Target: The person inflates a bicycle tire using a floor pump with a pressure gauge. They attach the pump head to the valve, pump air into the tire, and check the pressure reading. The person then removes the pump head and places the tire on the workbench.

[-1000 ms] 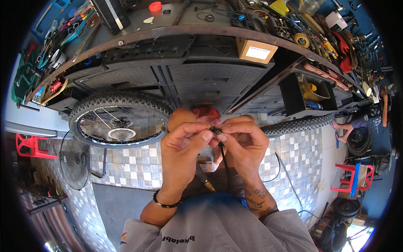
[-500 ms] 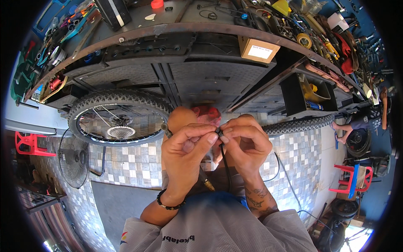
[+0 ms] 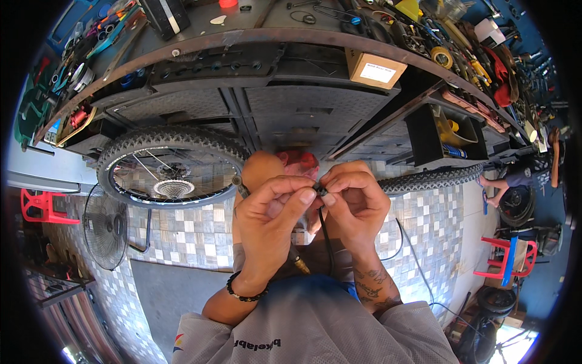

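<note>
In front of my chest, both hands meet fingertip to fingertip at a small dark fitting, too small to tell its kind. My left hand pinches it between thumb and forefinger. My right hand pinches it from the other side with thumb and bent fingers. A thin black hose or cord hangs from beneath the fingers toward my lap. Lower down, a brass-coloured hose end rests by my legs, partly behind my left forearm.
A bicycle wheel with knobby tyre stands at left, another tyre at right. Ahead is a workbench with tools and a cardboard box. A fan and red chairs stand around; a person is far right.
The small dark fitting has turned slightly between my fingertips, and my right fingers have shifted a little. Both hands keep their pinch.
</note>
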Demonstrator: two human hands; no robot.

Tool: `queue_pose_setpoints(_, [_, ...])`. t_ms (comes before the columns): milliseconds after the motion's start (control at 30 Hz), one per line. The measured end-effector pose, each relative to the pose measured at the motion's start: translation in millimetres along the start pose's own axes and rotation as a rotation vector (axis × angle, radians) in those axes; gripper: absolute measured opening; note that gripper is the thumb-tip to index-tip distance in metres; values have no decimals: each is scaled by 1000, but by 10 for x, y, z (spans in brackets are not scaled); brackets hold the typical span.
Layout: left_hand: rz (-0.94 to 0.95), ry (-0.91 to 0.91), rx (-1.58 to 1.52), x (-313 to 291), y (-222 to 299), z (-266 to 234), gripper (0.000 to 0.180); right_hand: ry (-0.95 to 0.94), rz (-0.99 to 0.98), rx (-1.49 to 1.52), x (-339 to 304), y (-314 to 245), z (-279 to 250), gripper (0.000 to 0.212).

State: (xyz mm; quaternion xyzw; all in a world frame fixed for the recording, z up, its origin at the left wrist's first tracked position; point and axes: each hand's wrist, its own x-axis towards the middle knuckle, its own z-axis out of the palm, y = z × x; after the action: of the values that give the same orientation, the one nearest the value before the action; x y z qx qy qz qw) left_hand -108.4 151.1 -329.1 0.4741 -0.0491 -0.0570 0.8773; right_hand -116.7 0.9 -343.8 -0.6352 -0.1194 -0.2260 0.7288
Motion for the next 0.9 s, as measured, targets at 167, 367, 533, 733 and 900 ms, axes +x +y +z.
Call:
queue_pose_setpoints(167, [48,-32,-4,-2,-3,-1,14,8,-94,-156,17,-8,9,16])
queue_pose_setpoints(367, [105,-35,-25,-11,-72,-24,14,16,-127,-222,29,-24,16,19])
queue_pose_setpoints(533, [172,1,53,-8,-134,-60,12,2,-167,-353,56,-73,14,18])
queue_pose_setpoints(733, [198,-26,-4,-19,-144,-62,9,0,-214,-417,90,-119,40,17])
queue_pose_setpoints(900, [189,-53,-36,-21,-129,-78,10,-29,-293,-433,101,-103,27,18])
